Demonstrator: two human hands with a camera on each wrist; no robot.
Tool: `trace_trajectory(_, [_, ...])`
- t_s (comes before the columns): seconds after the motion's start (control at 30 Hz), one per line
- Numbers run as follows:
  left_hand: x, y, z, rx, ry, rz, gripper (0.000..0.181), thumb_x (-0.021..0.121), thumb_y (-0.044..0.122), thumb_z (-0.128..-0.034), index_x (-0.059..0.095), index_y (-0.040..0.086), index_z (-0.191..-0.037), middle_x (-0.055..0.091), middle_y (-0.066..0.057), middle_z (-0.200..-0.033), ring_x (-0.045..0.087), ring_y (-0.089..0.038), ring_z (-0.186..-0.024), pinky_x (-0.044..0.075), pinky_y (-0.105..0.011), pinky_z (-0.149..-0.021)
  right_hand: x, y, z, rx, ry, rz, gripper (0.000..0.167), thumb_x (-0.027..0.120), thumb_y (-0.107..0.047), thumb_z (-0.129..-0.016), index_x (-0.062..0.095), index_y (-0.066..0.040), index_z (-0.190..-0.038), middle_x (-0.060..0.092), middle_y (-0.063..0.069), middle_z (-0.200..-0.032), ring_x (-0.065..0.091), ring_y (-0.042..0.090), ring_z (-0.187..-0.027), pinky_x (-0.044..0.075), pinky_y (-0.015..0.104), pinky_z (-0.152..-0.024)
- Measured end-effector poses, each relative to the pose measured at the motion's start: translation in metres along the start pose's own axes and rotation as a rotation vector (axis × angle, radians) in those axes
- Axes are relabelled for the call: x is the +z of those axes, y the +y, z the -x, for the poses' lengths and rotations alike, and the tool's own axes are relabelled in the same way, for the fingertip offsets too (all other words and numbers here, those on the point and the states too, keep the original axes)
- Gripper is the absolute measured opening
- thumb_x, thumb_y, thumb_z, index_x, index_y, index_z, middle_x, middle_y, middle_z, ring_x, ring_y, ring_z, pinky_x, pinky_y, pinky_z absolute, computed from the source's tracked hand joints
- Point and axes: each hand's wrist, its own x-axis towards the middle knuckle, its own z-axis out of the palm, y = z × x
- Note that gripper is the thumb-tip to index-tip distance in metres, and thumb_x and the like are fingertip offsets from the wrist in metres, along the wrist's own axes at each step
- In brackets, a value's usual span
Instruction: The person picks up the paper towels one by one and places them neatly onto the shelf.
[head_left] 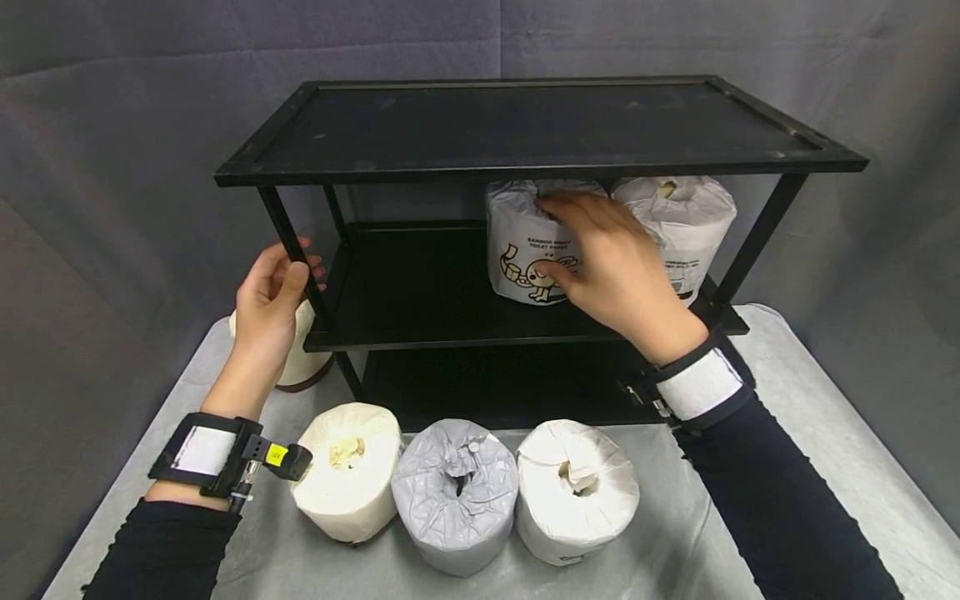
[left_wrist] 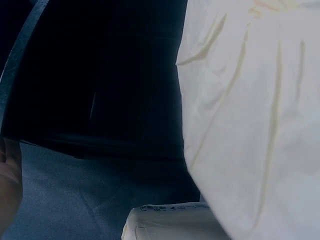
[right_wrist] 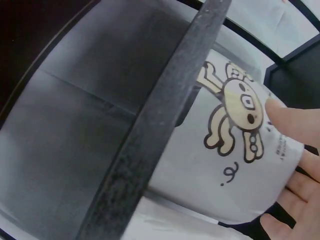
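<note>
Cartoon-printed toilet paper roll point(head_left: 517, 237), in the head view, sits at the middle shelf point(head_left: 420, 283) of a black rack point(head_left: 540, 125), beside a white-wrapped roll point(head_left: 678, 221). The right hand point(head_left: 611, 262) holds it, fingers bent over its top, thumb in front; whether its base rests flat, I can't tell. The left hand point(head_left: 266, 304) curls round a front post point(head_left: 279, 225). A cream roll point(head_left: 345, 492), grey roll point(head_left: 457, 537) and white roll point(head_left: 577, 529) stand in front; shelving looks partway done, these three left.

Left wrist view: the cream roll looms close; the hand is mostly cropped.

Right wrist view: thumb on the print, fingers bent.
</note>
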Motion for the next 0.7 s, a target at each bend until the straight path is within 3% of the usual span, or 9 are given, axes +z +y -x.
trace_trajectory(0.2, [0.0,0.001,0.001,-0.006,-0.002,-0.01,0.022,0.056,0.013,-0.0992,0.065,0.014,-0.119,0.064,-0.006,-0.105,0.06,-0.019,-0.096,0.051,-0.023,-0.087,-0.006,-0.007,0.009,-0.017,0.055,0.004,0.067,0.083,-0.014,-0.079,0.054,-0.005,-0.139,0.049,0.012,-0.146,0.043,0.029,-0.136,0.03,0.041,-0.115])
trace_trajectory(0.4, [0.0,0.002,0.001,-0.01,0.003,-0.01,0.022,0.056,0.012,-0.0994,0.065,0.014,-0.119,0.064,-0.008,-0.105,0.06,-0.021,-0.097,0.051,-0.023,-0.088,-0.015,-0.016,0.022,-0.034,0.108,0.022,0.067,0.083,-0.013,-0.08,0.053,-0.007,-0.139,0.052,0.01,-0.143,0.048,0.031,-0.13,0.04,0.049,-0.105])
trace_trajectory(0.7, [0.002,0.002,0.001,-0.006,0.013,-0.023,0.021,0.056,0.012,-0.0994,0.065,0.014,-0.119,0.064,-0.006,-0.104,0.06,-0.022,-0.097,0.052,-0.023,-0.087,-0.029,-0.032,0.047,-0.061,0.071,0.044,0.067,0.084,-0.016,-0.079,0.054,-0.004,-0.138,0.056,0.014,-0.136,0.052,0.035,-0.123,0.041,0.052,-0.1])
